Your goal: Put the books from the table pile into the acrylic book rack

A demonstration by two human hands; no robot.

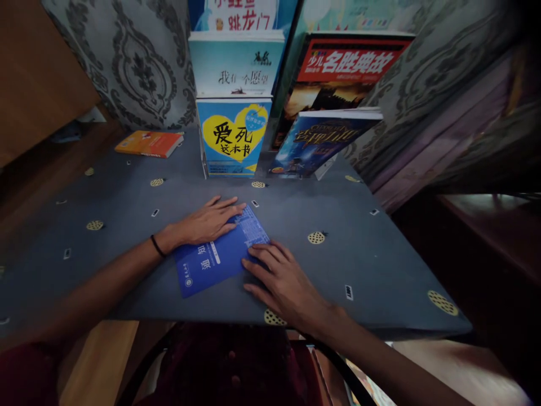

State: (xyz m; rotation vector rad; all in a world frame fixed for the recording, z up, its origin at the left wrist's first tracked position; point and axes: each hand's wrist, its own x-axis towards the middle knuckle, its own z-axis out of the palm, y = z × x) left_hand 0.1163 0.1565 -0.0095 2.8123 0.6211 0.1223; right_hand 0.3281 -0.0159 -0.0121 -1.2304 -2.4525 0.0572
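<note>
A blue printed booklet or folded sheet (211,265) with white Chinese characters lies flat and turned at an angle on the dark grey-blue tablecloth (321,276). Across its upper left edge rests my left hand (211,221), palm down, with a dark band on the wrist and the fingers stretched out. My right hand (283,279) lies over the booklet's right edge, fingers extended and slightly spread on the cover. Both hands touch the blue item and cover parts of its edges; neither is closed around it.
Behind the hands stand upright books: a blue one with a yellow heart (234,138), a pale teal one (239,65), a dark blue one (316,144) leaning right, and a red-topped one (346,65). An orange book (149,144) lies at the back left. Patterned grey curtain hangs behind.
</note>
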